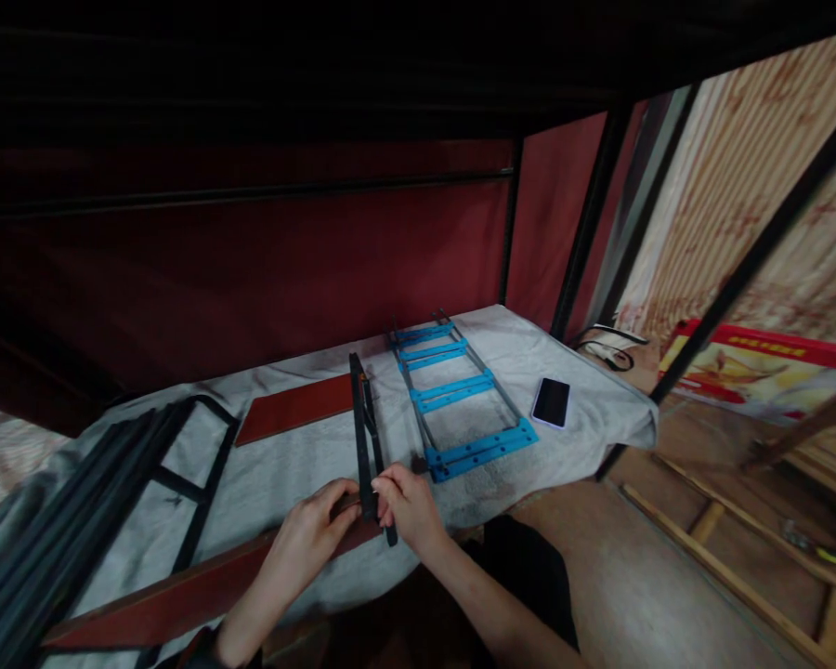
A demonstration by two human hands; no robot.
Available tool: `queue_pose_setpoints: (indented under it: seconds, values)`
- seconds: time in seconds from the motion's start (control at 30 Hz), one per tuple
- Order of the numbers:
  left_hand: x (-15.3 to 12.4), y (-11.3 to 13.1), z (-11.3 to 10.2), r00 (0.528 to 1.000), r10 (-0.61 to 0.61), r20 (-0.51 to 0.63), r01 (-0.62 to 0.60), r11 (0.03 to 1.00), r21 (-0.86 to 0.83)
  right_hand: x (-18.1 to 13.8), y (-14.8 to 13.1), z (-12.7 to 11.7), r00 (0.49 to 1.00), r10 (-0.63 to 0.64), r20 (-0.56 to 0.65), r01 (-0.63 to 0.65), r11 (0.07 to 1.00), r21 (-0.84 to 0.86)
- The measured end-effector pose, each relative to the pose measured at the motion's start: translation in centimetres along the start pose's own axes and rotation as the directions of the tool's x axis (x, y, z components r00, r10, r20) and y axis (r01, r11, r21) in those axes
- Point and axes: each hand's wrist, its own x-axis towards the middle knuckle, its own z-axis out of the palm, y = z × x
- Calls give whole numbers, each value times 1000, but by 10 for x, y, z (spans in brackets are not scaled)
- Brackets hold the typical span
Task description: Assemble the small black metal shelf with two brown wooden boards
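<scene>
My left hand (311, 536) and my right hand (410, 506) meet at the near end of a pair of thin black metal bars (364, 423) lying on a grey cloth-covered table (285, 474). Both hands pinch the bars' near end from either side, fingers closed on it. A dark red wooden strip (181, 595) runs along the table's front edge under my hands. Just right of the bars lies a ladder-like frame with blue cross plates (456, 395).
A red board (296, 409) lies left of the bars. Black metal frame parts (97, 502) are stacked at the left. A phone (552, 402) rests at the table's right. Dark red panels stand behind; wooden slats (731, 576) and a red-edged poster (759, 367) lie on the floor right.
</scene>
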Motion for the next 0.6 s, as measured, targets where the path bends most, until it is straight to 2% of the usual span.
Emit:
queue_pose_setpoints:
  seconds: [0.1,0.2,0.3,0.4,0.47,0.6]
  values:
    - [0,-3,2,999,41,1,-41,999,34,0,-2,2,999,39,-32,-38,998,41]
    - [-1,-4,3,999,32,-7,-32,997,72,-3,-3,-1,998,-40,-38,39,999,-21]
    - [-3,-1,4,999,31,-24,-28,995,93,-8,-1,-10,988,-145,47,149,984,-102]
    - [-5,1,3,999,40,-15,-38,994,100,-12,4,-19,971,-195,135,213,967,-137]
    - [-5,2,3,999,40,-10,-39,994,103,-13,8,-24,960,-229,161,261,940,-221]
    - [-7,3,2,998,55,-7,-54,995,81,-13,8,-27,930,-319,180,367,822,-435]
